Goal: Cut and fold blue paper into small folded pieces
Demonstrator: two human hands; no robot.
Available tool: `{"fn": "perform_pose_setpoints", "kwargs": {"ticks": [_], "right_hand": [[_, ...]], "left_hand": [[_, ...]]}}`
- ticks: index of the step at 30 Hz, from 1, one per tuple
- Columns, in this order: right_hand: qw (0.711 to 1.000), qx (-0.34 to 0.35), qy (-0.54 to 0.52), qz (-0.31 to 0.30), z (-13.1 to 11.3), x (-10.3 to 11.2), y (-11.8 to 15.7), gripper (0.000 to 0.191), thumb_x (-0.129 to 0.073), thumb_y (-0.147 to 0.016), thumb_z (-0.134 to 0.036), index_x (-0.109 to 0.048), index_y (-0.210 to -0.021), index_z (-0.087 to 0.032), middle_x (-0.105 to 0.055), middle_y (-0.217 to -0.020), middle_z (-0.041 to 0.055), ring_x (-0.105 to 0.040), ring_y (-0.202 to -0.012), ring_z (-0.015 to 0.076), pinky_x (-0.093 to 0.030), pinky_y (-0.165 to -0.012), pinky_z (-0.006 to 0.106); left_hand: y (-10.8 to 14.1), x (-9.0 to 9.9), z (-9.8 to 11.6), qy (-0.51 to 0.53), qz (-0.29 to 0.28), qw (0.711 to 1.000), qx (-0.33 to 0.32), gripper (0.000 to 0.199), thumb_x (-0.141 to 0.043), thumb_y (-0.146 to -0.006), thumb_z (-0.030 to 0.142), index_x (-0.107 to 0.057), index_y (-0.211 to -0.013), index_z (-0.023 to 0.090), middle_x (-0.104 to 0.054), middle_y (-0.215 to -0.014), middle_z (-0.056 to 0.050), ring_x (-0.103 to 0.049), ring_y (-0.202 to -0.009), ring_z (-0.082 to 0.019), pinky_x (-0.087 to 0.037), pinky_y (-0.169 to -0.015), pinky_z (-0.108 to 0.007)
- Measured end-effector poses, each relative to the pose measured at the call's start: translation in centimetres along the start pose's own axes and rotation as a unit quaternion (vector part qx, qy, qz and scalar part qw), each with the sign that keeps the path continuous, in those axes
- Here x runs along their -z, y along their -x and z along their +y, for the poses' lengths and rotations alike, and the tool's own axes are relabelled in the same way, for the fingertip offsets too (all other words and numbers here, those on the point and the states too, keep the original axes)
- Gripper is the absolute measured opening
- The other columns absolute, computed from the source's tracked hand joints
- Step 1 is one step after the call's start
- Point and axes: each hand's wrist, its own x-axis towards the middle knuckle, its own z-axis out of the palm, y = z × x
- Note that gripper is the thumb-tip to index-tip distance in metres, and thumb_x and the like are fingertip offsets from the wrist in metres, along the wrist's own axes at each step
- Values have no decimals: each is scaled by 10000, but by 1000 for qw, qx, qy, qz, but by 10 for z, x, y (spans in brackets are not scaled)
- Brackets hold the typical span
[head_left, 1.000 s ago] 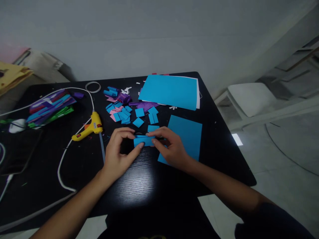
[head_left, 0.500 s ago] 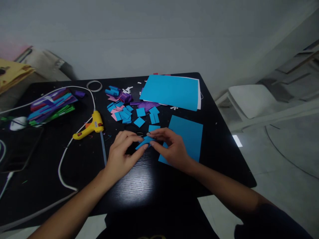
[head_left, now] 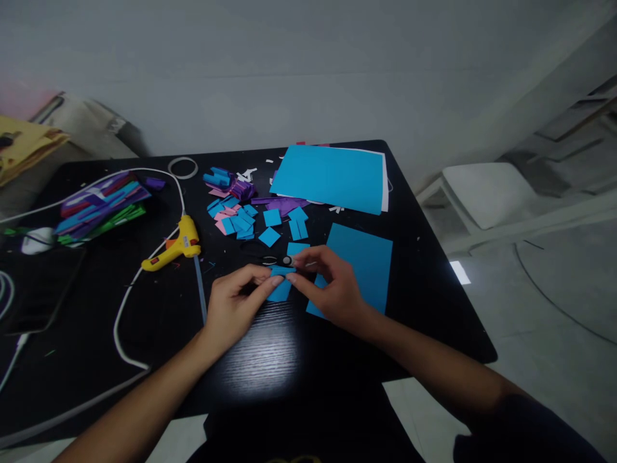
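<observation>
A small piece of blue paper (head_left: 279, 292) is pinched between both hands over the black table, its upper edge bent over. My left hand (head_left: 240, 297) grips its left side with thumb and index finger. On the right side, my right hand (head_left: 332, 283) holds it the same way. Just beyond the fingertips lies a pair of scissors (head_left: 288, 260), partly hidden by my right hand. Several blue paper squares (head_left: 270, 236) are spread past the scissors. A larger blue sheet (head_left: 359, 257) lies partly under my right hand.
A yellow glue gun (head_left: 176, 246) with a white cord is at the left. Behind it sits a bundle of coloured paper strips (head_left: 101, 206). Blue and white sheets (head_left: 332, 177) lie at the back. A white stool (head_left: 486, 193) stands right of the table (head_left: 434, 308).
The blue paper has turned from a slanted, narrow shape to one with a flat face showing below my fingers. My left hand has dropped slightly, and more of the scissors shows.
</observation>
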Motion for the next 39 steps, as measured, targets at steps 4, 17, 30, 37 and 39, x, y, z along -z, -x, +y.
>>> {"fn": "perform_pose_setpoints", "kwargs": {"ticks": [4,17,30,37,39], "right_hand": [[991,-98,-88,-28,3,-2,-1,349,-873,-820,-417,-584,-908,-241,-703,-869,-13,-725,-823,163,-631,-789,329],[995,-40,-89,3,6,-4,2,113,-826,-877,-282,-795,-985,-268,-813,-966,7,-789,-932,189,-650,-868,335],[988,-98,-122,-13,2,2,-2,153,-889,-796,-277,-831,-937,-265,-835,-952,11,-803,-924,202,-671,-855,353],[980,-129,-146,-40,5,6,-6,214,-917,-768,-358,-831,-938,-262,-839,-947,19,-803,-929,214,-669,-873,381],[979,-129,-150,-39,5,6,-6,211,-920,-764,-345,-833,-937,-263,-838,-953,18,-802,-935,213,-668,-873,374]], "left_hand": [[1,-3,1,31,40,997,55,105,-797,-858,295,-790,-826,194,-725,-674,22,-622,-597,-121,-518,-581,-211],[1,-15,3,170,48,981,74,162,-841,-817,224,-708,-904,197,-711,-712,38,-649,-627,-94,-542,-615,-180],[2,-10,0,139,49,989,33,219,-873,-810,211,-725,-971,207,-751,-755,27,-710,-673,-109,-593,-650,-192],[1,-10,1,126,38,991,31,220,-867,-818,205,-721,-982,204,-737,-758,22,-704,-681,-122,-589,-654,-217],[1,-10,2,136,38,989,34,237,-867,-813,195,-711,-991,207,-735,-772,22,-702,-696,-121,-589,-675,-223]]}}
